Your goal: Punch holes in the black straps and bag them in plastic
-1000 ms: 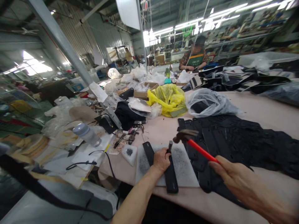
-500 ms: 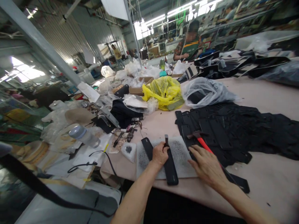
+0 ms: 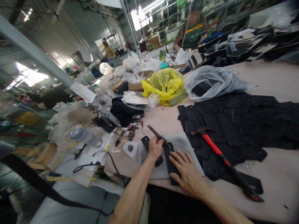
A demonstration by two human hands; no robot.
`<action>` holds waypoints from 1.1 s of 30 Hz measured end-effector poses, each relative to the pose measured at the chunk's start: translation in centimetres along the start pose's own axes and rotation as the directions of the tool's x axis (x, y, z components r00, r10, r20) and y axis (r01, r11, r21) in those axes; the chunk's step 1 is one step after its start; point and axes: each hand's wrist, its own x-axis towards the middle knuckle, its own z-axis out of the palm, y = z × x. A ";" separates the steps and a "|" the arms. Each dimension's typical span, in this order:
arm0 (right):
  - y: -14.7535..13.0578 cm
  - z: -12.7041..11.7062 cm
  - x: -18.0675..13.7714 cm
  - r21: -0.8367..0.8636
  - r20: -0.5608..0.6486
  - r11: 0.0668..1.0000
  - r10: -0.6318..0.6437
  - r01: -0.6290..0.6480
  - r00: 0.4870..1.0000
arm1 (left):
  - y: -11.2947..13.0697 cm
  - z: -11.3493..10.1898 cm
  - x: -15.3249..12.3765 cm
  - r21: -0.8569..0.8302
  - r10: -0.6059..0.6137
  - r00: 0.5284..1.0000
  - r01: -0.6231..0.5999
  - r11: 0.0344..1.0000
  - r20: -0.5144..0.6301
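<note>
My left hand (image 3: 155, 147) is closed around a metal punch (image 3: 157, 132), which leans up to the left with its lower end by the top of a black strip (image 3: 172, 165). My right hand (image 3: 185, 169) lies on that strip, fingers spread, covering part of it. Another black strip (image 3: 145, 142) is partly hidden beneath my left hand. Both strips rest on a pale, marked board (image 3: 196, 155). To the right, a claw hammer (image 3: 216, 148) with a red and black handle lies across a pile of black pieces (image 3: 217, 124).
A small white block (image 3: 130, 151) sits left of the board. Behind are a yellow plastic bag (image 3: 164, 87) and a clear bag (image 3: 216, 82). A plastic bottle (image 3: 86, 137) lies at left near a slanting metal post (image 3: 46, 53). One person (image 3: 192, 34) is across the table.
My right hand has moved left from beside the hammer's handle onto the black strip. My left hand has tipped the punch from upright to a leftward slant. The view has shifted slightly.
</note>
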 end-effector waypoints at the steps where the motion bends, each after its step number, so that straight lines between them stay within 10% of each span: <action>1: 0.0 -0.1 -0.1 0.006 0.012 1.000 -0.011 0.011 1.000 | 0.3 -0.1 -0.2 0.027 0.029 0.999 -0.030 0.999 0.016; 6: 0.6 -0.7 -0.2 0.049 0.049 0.996 -0.083 0.080 0.995 | 1.0 -0.2 -1.5 0.134 0.123 0.992 -0.128 0.983 0.041; 16: 1.5 -2.1 7.3 0.059 -0.052 0.940 0.339 -0.336 0.939 | -1.0 0.0 -1.8 0.233 0.121 0.992 -0.107 0.967 -0.045; 33: 2.4 0.2 8.0 0.024 -0.145 0.955 0.296 -0.295 0.944 | -1.8 0.6 -2.4 0.356 0.190 0.982 -0.174 0.918 -0.011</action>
